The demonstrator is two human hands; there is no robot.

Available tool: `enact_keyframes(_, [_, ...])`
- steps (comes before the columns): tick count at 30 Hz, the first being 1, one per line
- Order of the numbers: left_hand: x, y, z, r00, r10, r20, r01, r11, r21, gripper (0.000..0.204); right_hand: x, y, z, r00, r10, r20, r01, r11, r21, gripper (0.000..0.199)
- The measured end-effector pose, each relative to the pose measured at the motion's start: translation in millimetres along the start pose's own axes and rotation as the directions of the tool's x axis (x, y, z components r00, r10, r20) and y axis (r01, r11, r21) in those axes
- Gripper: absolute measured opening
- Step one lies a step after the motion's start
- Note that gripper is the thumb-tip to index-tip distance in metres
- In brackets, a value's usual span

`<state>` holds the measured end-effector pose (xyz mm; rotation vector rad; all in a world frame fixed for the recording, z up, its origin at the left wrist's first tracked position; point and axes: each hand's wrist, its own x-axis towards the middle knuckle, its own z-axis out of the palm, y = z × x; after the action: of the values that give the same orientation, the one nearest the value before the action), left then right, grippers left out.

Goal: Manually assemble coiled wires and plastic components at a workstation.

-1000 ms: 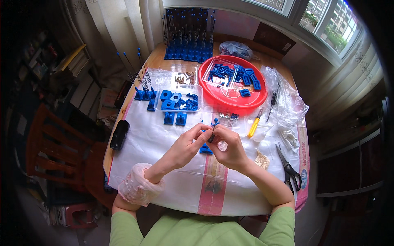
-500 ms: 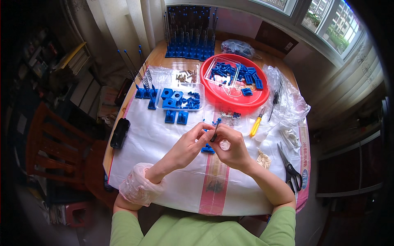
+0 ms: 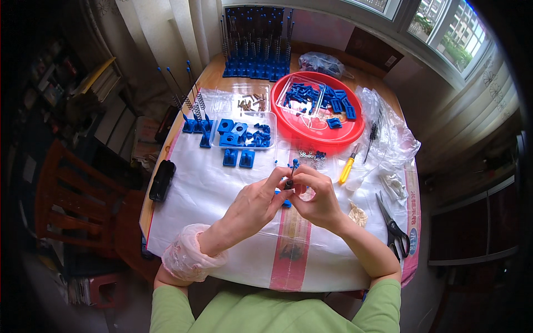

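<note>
Here, far left on the white plastic sheet (image 3: 211, 188): a black rectangular case (image 3: 162, 180) at the table edge. Behind it, blue bases with springs and thin rods (image 3: 191, 119) stand upright, next to a clear tray of blue plastic blocks (image 3: 242, 133); two more blue blocks (image 3: 239, 159) sit just in front of that tray. A smaller clear tray of brownish screws (image 3: 252, 102) is behind. At the far edge, a rack of finished blue spring-rod pieces (image 3: 256, 47).

Centre: left hand (image 3: 254, 204), pink sleeve cover on the forearm, and right hand (image 3: 317, 198) meet above the sheet. Both pinch one small part (image 3: 289, 182), a dark piece with a thin rod ending in a blue tip sticking up; fingertips of both hands closed on it, held off the table. A blue piece (image 3: 285, 203) shows under the hands; touching or not, cannot tell.

Right of centre: red round basin (image 3: 319, 133) holding blue parts and a clear box. Small washers (image 3: 310, 156) lie just in front of it. Yellow-handled screwdriver (image 3: 347, 169) near the right hand, a dark one (image 3: 371, 136) beside it. Crumpled clear plastic bags (image 3: 391, 133) further right. Black scissors (image 3: 395, 230) near the right table edge, well apart from the hands.
</note>
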<state>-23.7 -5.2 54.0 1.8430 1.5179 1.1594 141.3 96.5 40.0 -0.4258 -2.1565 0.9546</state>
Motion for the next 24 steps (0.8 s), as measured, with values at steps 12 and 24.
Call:
enact_keyframes(12, [-3, 5, 4, 0.998, 0.052, -0.044, -0.048, 0.996, 0.081, 0.029, -7, -6, 3, 0.997, 0.042, -0.070, -0.047, 0.997, -0.067, 0.015])
enact_keyframes(24, [-6, -1, 3, 0.996, 0.068, -0.063, -0.057, 0.984, 0.166, 0.029, 2, -25, -33, 0.985, 0.170, 0.005, -0.166, 0.968, -0.190, 0.034])
